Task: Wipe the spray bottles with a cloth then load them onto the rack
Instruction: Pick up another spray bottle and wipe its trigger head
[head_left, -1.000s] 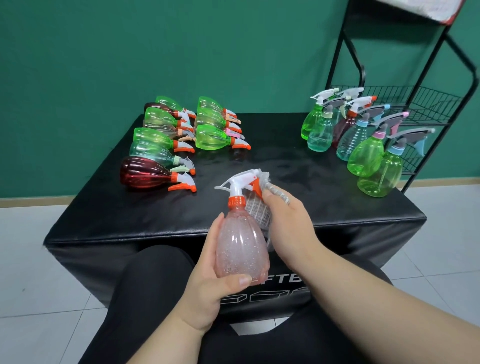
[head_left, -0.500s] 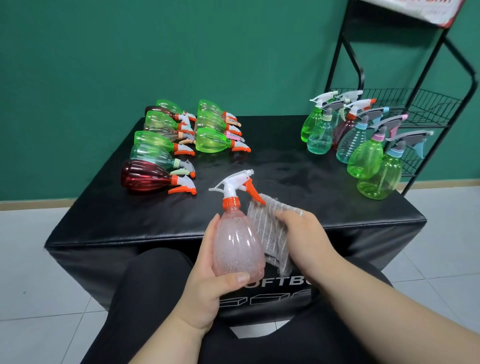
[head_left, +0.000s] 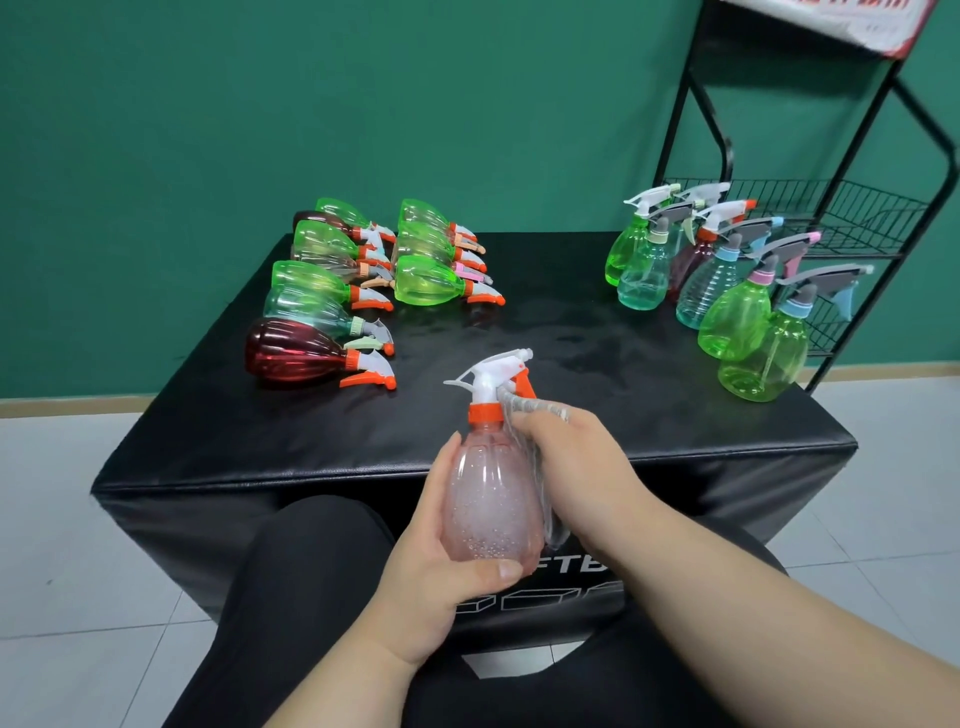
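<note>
I hold a pale pink spray bottle (head_left: 491, 499) with a white and orange trigger head upright over my lap, in front of the black table (head_left: 571, 332). My left hand (head_left: 441, 566) grips its lower body, thumb across the front. My right hand (head_left: 582, 478) presses a light grey cloth (head_left: 540, 415) against the bottle's right side and neck; most of the cloth is hidden between hand and bottle. Several bottles lie on their sides at the table's back left (head_left: 363, 280). Several more stand upright at the right (head_left: 727, 291).
A black wire rack (head_left: 852, 218) stands behind the table's right corner, its basket shelves close to the upright bottles. A green wall runs behind. My knees in dark trousers (head_left: 306, 582) are against the table's front. White floor tiles lie on both sides.
My right hand slid the cloth down the bottle's side, then back up to the neck. The left hand kept its grip on the bottle, which barely moved.
</note>
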